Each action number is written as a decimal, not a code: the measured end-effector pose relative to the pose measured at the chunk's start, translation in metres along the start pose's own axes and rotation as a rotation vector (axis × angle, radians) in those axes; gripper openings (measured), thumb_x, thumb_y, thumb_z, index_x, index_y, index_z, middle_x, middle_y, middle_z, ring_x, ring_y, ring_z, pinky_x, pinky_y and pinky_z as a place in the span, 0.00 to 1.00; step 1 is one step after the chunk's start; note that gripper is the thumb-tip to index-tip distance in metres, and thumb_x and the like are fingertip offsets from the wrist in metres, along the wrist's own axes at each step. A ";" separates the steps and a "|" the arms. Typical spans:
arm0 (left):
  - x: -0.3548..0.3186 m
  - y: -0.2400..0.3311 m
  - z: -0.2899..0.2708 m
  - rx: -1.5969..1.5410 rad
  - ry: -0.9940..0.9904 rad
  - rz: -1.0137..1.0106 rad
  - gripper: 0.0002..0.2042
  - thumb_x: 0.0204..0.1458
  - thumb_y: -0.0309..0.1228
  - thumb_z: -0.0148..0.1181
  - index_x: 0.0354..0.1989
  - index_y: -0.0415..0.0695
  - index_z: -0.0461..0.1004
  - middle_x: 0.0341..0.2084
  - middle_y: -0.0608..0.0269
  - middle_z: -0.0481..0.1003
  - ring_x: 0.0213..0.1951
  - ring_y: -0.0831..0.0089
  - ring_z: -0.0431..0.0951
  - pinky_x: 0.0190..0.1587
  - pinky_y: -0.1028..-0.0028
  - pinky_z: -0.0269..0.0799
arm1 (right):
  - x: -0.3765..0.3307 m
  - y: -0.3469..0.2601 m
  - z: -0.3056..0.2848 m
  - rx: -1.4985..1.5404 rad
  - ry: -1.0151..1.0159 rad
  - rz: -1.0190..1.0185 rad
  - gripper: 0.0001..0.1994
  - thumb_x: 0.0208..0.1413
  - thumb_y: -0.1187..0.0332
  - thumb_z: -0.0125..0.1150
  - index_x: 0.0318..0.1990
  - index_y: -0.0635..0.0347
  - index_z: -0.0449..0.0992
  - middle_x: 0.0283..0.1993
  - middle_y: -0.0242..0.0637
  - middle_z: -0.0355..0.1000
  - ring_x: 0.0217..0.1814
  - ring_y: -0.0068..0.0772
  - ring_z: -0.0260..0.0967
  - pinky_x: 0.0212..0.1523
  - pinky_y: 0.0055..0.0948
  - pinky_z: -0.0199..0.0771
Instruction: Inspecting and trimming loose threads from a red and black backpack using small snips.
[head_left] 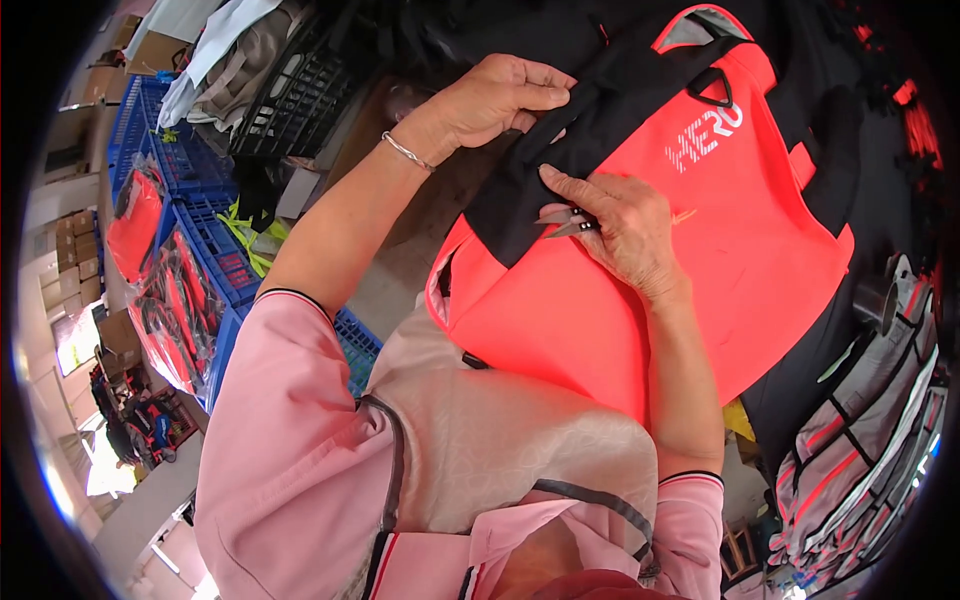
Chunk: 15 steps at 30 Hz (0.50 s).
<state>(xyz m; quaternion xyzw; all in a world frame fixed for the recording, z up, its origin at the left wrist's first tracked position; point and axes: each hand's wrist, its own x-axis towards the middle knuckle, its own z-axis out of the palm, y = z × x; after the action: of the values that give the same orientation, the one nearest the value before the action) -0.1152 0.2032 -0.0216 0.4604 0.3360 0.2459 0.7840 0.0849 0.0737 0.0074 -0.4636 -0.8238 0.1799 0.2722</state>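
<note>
A bright coral and black sewn fabric piece [740, 260] lies spread over my lap and the dark cloth in front of me. It has a white printed mark and a small black loop near its top. My left hand [500, 100] pinches the black edging along its upper left side. Small snips [570, 226] sit in my right hand [632, 225], their pointed blades sticking out to the left, slightly apart. The right thumb and fingertips rest near the black part of the fabric. An orange thread end [684, 215] lies on the coral panel beside my right hand.
Blue plastic crates [215, 245] stand to the left, with coral items in clear bags [175, 310] beside them. A black crate [290, 100] holding cloth is behind. Black fabric [800, 370] lies at the right, near a pile of grey and coral pieces [850, 440].
</note>
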 end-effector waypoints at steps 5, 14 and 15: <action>-0.004 -0.007 -0.003 -0.121 -0.092 0.052 0.19 0.58 0.31 0.62 0.53 0.31 0.71 0.38 0.62 0.78 0.38 0.78 0.79 0.39 0.80 0.76 | 0.000 0.003 0.005 0.068 0.031 -0.030 0.21 0.41 0.66 0.74 0.46 0.53 0.83 0.27 0.37 0.75 0.26 0.36 0.72 0.28 0.30 0.71; -0.086 -0.026 -0.005 0.258 0.287 0.094 0.25 0.56 0.36 0.64 0.59 0.38 0.69 0.43 0.62 0.77 0.46 0.75 0.77 0.50 0.74 0.74 | -0.008 0.008 0.000 0.626 0.020 0.246 0.08 0.48 0.77 0.69 0.38 0.64 0.82 0.31 0.37 0.79 0.32 0.26 0.77 0.33 0.24 0.73; -0.101 -0.039 -0.008 0.278 0.187 0.087 0.28 0.54 0.37 0.67 0.60 0.37 0.68 0.46 0.60 0.77 0.48 0.75 0.76 0.54 0.73 0.72 | -0.006 0.008 -0.001 0.762 0.082 0.348 0.06 0.50 0.75 0.69 0.36 0.64 0.83 0.30 0.35 0.80 0.34 0.24 0.78 0.35 0.23 0.74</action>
<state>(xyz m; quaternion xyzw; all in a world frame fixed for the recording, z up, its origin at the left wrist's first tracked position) -0.1840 0.1197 -0.0281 0.5534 0.4182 0.2724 0.6668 0.0930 0.0722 0.0018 -0.4688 -0.5960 0.4966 0.4224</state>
